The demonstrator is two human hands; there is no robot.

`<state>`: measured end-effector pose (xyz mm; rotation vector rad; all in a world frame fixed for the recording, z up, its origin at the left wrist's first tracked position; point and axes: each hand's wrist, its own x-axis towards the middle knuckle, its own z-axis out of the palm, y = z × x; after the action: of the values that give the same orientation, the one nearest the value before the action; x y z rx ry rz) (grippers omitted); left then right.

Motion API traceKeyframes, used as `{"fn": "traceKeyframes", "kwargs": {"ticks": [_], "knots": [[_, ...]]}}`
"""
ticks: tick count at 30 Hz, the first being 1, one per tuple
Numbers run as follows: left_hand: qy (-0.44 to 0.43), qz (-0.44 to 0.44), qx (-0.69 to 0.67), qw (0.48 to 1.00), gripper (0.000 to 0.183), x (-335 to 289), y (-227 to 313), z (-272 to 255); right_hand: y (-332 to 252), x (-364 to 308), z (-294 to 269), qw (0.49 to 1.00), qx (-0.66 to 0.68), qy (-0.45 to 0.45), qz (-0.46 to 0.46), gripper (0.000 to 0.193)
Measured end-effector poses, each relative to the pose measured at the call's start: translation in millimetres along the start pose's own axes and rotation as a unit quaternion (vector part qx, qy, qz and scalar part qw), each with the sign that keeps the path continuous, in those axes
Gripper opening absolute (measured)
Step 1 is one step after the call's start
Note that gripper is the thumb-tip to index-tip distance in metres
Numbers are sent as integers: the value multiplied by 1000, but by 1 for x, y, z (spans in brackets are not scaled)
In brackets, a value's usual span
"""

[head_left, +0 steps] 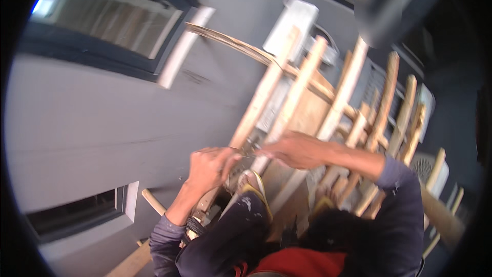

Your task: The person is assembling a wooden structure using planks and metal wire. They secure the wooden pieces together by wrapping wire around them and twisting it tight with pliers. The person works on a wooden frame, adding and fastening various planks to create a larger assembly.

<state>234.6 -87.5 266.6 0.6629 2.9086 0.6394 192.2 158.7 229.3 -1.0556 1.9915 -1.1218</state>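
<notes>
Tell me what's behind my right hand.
Behind your right hand runs a pale wooden pole, visible above and below it; the stretch covered by the hand can't be seen.

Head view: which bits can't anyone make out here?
Head view: anything between the left hand and right hand is too small and blurred to identify.
Head view: the grey shape, upper right, is smeared by blur.
Head view: the wooden beam, lower left, is cut off by the bottom edge.
</notes>
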Motion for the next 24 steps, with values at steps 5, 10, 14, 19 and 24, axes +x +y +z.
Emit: {"fn": "traceKeyframes", "kwargs": {"ticks": [5,10,14,19,24], "knots": [[-92,-8,-69,993,26,6,-40,-7,2,-15,-15,988,-121,-40,87,32],[-51,26,107,993,20,28,-48,-8,20,-17,-5,985,-139,52,92,28],[213,83,146,963,25,25,-40,8,32,-32,-9,974,7,191,122,26],[314,-206,-331,865,49,20,-26,45,24,-33,6,966,35,222,130,26],[311,-189,-685,631,51,41,-35,33,27,-35,29,981,-1,147,128,30]]}}
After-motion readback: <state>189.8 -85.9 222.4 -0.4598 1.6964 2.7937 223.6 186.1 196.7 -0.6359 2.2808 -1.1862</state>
